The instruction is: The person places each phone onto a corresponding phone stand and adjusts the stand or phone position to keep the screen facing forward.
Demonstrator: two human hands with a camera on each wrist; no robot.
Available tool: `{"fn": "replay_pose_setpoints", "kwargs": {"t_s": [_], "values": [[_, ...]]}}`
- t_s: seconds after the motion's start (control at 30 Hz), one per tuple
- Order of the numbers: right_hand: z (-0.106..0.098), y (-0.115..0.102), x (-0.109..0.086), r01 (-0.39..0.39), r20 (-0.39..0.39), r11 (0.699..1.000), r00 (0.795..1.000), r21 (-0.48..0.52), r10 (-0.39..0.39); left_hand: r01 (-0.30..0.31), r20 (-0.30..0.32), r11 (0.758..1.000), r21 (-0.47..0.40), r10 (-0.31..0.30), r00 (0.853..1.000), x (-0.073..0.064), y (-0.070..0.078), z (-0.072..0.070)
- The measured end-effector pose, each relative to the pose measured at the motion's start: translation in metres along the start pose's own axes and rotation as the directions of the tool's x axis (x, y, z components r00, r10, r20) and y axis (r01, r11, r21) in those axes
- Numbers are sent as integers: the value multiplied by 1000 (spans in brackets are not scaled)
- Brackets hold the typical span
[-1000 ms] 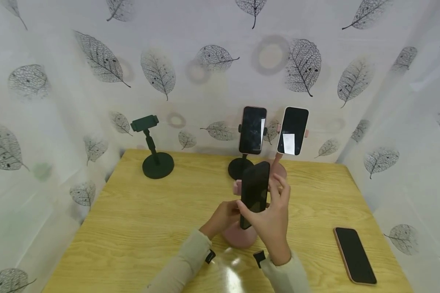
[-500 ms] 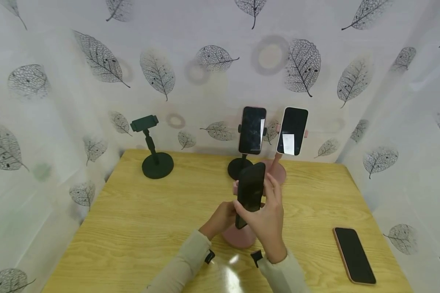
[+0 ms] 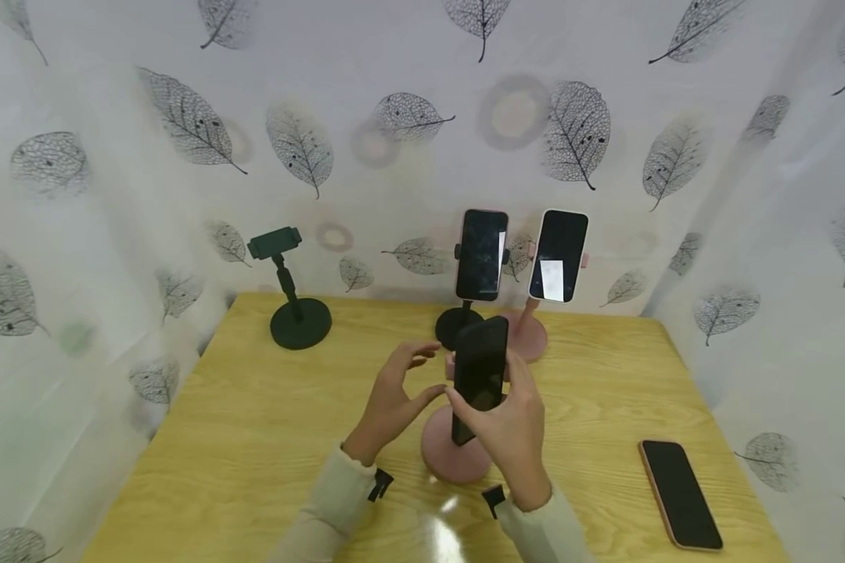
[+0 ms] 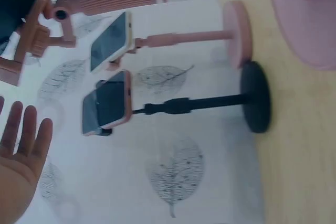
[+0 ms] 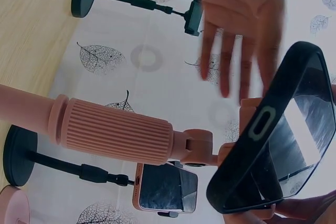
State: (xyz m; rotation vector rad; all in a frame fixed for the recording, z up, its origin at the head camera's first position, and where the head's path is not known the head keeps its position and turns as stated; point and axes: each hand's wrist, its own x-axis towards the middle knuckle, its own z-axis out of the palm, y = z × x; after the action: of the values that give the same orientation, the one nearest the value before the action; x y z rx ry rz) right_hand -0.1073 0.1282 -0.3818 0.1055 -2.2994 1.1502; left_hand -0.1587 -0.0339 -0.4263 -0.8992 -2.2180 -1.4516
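Observation:
A phone in a black case (image 3: 480,367) stands tilted at the clamp (image 5: 248,115) of the nearest pink phone stand (image 3: 445,452). My right hand (image 3: 519,430) grips this phone from the right, thumb at its lower left edge. To the left of the phone, my left hand (image 3: 387,407) is off it, fingers spread and loosely bent. The right wrist view shows the ribbed pink stem (image 5: 118,130) running up to the clamp behind the phone. In the left wrist view, the left hand (image 4: 21,174) has straight fingers below the pink clamp arm (image 4: 23,43).
Behind, a black stand (image 3: 458,322) holds a dark phone (image 3: 482,254), and another pink stand (image 3: 526,336) holds a white-edged phone (image 3: 559,256). A dark green stand (image 3: 300,322) with no phone is at the back left. One phone (image 3: 680,494) lies flat at right.
My left hand has let go of the stand and moved left, its fingers opening. The phone has shifted slightly left and turned, with my right hand on it.

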Motion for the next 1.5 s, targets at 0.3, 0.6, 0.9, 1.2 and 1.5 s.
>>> {"fn": "replay_pose_setpoints", "kwargs": {"t_s": [0.3,0.6,0.9,1.2,1.5], "values": [[1,0,2,-5,-11,1000,1000,-25,4,-257,-17,912,319,276,961,17,18,-4],[2,2,1,-23,-9,999,1000,-32,23,-202,26,935,292,203,979,19,21,-6],[7,2,2,-104,9,994,994,-31,105,-282,16,959,32,282,959,19,8,-11],[12,6,4,-174,-3,985,985,-9,174,-270,20,963,10,270,963,20,6,-12],[13,13,9,-221,19,968,975,120,220,-275,39,961,12,275,961,25,5,-14]]}}
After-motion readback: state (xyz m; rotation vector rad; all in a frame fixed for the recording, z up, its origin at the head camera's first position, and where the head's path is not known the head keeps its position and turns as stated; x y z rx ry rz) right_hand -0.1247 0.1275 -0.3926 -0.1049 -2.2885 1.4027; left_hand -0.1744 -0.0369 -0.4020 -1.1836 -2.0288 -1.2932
